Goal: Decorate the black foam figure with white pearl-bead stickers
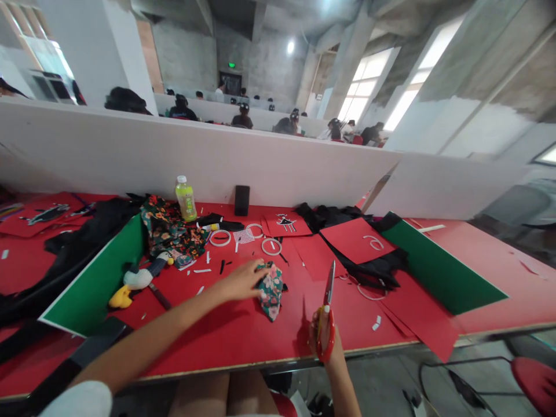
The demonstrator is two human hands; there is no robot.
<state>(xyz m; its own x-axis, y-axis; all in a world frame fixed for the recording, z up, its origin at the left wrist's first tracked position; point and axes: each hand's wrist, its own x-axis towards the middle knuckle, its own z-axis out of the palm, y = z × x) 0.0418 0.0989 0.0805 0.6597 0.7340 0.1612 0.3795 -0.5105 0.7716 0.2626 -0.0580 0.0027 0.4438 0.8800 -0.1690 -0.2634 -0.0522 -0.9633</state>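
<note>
My left hand (244, 280) reaches across the red tabletop with its fingers closed on a small piece of floral cloth (271, 298). The cloth is dark green with pink flowers and hangs or lies bunched to the right of the fingers; whether it touches the table I cannot tell. Near the front edge, my right hand (334, 349) grips a pair of scissors (330, 284) by the red handles. Their blades look almost closed and point upward, apart from the cloth.
A larger floral cloth (174, 229) and a green bottle (186, 200) stand back left, beside a stuffed toy (141, 278). Tape rings (271, 247) and paper scraps lie midway. Red sheets (354, 240) cover black fabric at right. Green dividers (447, 269) flank both sides; people sit beyond the white partition.
</note>
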